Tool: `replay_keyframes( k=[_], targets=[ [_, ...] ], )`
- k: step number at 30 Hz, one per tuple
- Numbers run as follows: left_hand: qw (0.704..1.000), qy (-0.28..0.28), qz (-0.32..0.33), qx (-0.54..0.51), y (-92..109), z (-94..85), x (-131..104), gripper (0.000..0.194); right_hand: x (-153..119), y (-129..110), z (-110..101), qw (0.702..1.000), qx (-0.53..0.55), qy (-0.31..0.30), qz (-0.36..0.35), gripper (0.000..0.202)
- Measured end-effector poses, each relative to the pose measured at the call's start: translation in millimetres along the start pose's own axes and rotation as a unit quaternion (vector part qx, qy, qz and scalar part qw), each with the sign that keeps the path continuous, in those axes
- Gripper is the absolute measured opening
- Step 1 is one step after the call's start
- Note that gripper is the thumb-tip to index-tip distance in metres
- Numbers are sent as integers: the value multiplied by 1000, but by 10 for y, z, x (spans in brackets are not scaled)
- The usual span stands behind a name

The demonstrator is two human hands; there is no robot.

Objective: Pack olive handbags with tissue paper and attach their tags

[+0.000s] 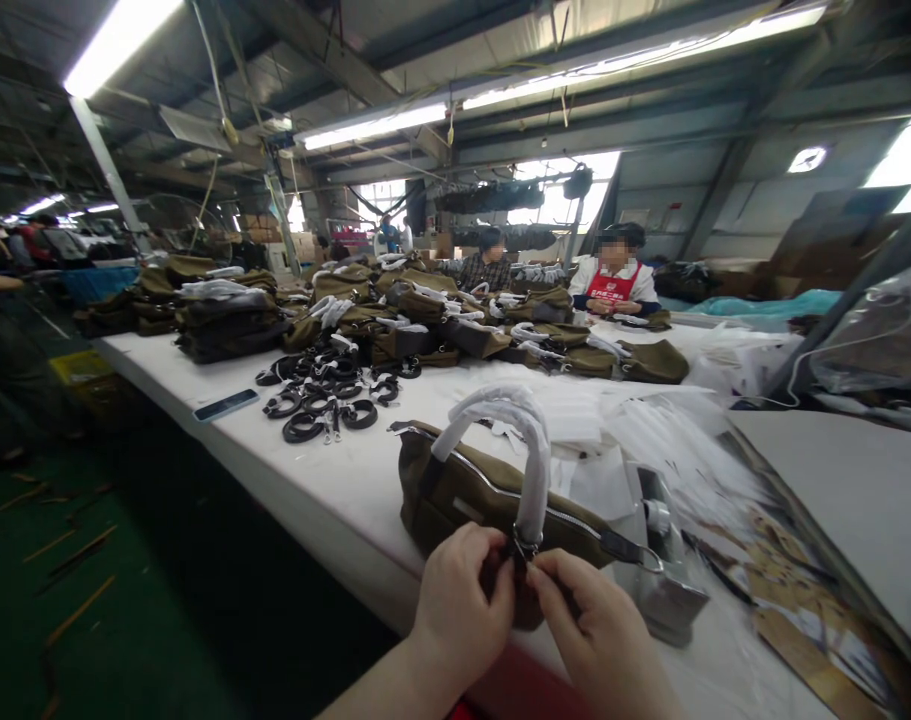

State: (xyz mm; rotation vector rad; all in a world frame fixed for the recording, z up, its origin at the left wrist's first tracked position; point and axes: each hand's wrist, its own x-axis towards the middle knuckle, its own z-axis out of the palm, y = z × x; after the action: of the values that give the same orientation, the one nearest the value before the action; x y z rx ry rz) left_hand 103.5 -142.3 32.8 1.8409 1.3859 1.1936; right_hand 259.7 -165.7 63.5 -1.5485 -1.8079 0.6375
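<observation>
An olive-green handbag (479,500) with a silver zipper and dark trim stands on the white table in front of me. Its handles (534,470) are wrapped in white padding and arch upward. My left hand (466,590) is closed at the metal ring fitting (525,547) where the near handle meets the bag. On the other side of that fitting, my right hand (594,620) pinches with thumb and forefinger. Whatever small part lies between the fingertips is too small and too covered to make out. A dark tab with a metal ring (650,560) sticks out at the bag's right end.
Coiled black straps (320,405) and a phone (226,405) lie left on the table (335,500). Many similar bags (402,310) are heaped behind. A tape dispenser (672,590), plastic sheets (672,440) and brown tags (800,610) are to the right. A co-worker (612,280) sits across.
</observation>
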Motion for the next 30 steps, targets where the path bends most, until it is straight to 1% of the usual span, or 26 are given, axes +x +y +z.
replay_keyframes(
  k=[4, 6, 7, 9, 12, 15, 18, 22, 25, 28, 30],
  targets=[
    [996, -17, -69, -53, 39, 0, 62, 15, 27, -46, -36, 999, -16, -36, 6, 33],
    [993, -25, -89, -71, 47, -25, 93, 12, 32, -53, -37, 999, -13, -37, 7, 33],
    [994, -26, -85, -69, 52, -44, 105, 9, 33, -49, -30, 999, -12, -33, 9, 32],
    [997, -24, -56, -54, 68, -91, 115, 7, 34, -34, -10, 999, -16, -29, 14, 31],
    [999, -28, -19, -37, 94, -162, 113, 10, 47, -38, 3, 999, -37, -34, 15, 31],
    [997, -52, -33, -40, 102, -204, 123, 13, 71, -109, -24, 996, -57, -62, 28, 32],
    [995, -63, -44, -57, 87, -219, 158, 18, 89, -182, -61, 992, -76, -89, 45, 32],
    [991, -78, -58, -96, 62, -223, 198, 22, 95, -173, -78, 989, -108, -93, 38, 29],
    [991, -79, -57, -96, 61, -216, 197, 22, 97, -134, -65, 987, -129, -94, 29, 28],
    [988, -80, -78, -107, 85, -200, 183, 20, 88, -145, -34, 982, -169, -79, 28, 26],
    [984, -83, -92, -125, 108, -189, 177, 18, 71, -178, -5, 976, -209, -58, 35, 24]
  ],
)
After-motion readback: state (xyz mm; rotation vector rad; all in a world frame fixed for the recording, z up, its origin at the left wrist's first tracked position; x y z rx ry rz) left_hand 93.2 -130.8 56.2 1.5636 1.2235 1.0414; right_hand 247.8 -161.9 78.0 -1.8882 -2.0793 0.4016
